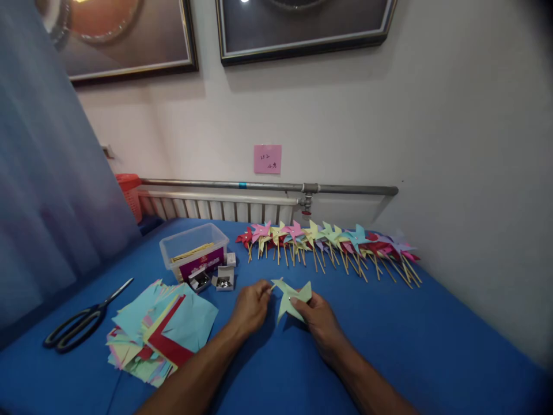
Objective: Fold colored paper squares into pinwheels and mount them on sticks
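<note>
Clear plastic tub, left of centre on blue table: thin sticks inside, purple label on front. Two small open boxes just beside it, shiny metal bits inside. Left hand, fingers closed, pinches tip of pale green paper pinwheel at frame centre. Right hand grips pinwheel's lower right edge, thumb on top.

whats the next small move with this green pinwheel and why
Probably fetch a stick from the clear box. The left hand and right hand pinch a folded green pinwheel with no stick visible, while the finished pinwheels behind all have one.
</note>
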Available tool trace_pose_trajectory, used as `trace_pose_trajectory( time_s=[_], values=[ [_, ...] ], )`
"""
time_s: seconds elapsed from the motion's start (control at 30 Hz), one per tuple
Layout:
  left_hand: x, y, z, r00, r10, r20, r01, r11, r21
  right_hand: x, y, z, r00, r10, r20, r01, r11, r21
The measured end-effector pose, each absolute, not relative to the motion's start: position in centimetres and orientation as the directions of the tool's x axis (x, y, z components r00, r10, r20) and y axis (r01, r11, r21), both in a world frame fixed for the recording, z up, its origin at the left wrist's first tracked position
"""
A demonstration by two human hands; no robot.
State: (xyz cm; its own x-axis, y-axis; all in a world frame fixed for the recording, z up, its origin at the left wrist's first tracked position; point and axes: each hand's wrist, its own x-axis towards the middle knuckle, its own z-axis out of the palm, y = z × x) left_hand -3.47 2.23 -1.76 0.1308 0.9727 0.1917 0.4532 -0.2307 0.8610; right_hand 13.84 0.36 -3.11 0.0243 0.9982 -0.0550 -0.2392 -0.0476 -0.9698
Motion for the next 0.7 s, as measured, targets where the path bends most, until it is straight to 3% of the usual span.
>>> trace_pose_trajectory(
  time_s=[0.27, 0.7],
  values=[
    [-3.2, 1.5, -2.0, 0.185, 0.963, 0.193, 0.479, -0.260, 0.838, 13.8, 0.2, -3.0, 0.062, 0.994, -0.085, -0.348, -0.058, -0.936],
    [-2.4, 0.5, -1.0, 0.176, 0.974, 0.144, 0.485, -0.213, 0.848, 14.0, 0.6, -3.8, 0.090, 0.995, -0.052, -0.295, -0.023, -0.955]
  ],
)
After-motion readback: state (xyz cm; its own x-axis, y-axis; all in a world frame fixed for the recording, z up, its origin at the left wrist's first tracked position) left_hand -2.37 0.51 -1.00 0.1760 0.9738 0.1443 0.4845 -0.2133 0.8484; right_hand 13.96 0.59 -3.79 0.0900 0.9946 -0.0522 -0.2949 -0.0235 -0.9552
